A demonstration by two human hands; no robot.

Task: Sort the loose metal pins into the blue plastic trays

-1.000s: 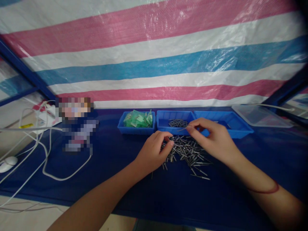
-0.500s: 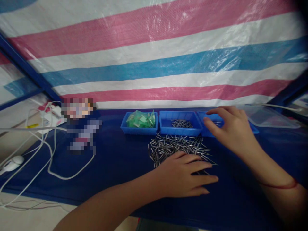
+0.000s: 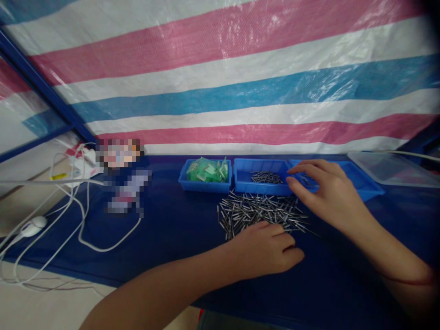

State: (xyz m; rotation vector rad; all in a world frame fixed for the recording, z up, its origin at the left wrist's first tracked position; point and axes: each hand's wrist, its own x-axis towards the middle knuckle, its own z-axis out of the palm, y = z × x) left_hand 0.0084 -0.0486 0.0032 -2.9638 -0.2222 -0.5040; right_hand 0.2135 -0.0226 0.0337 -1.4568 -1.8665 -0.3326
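A loose pile of thin metal pins (image 3: 256, 208) lies on the blue table. My left hand (image 3: 266, 250) rests at the pile's near edge with its fingers curled under; anything inside them is hidden. Above the right blue bin (image 3: 364, 183), my right hand (image 3: 328, 190) hovers with thumb and index finger apart, and nothing shows between them. A few pins (image 3: 304, 179) are partly visible in that bin behind the fingers. More pins (image 3: 266, 178) lie in the middle blue bin (image 3: 259, 188).
The left blue bin (image 3: 204, 185) holds small green plastic packets (image 3: 206, 170). A clear plastic lid (image 3: 388, 169) lies at the back right. White cables (image 3: 103, 250) and a blurred object (image 3: 129, 192) occupy the left side. Striped sheeting (image 3: 227, 101) hangs behind the table (image 3: 165, 266).
The fingers of my left hand have gone from spread to curled in at the pile. My right hand has shifted slightly left and down relative to the bins. The camera view has turned slightly left.
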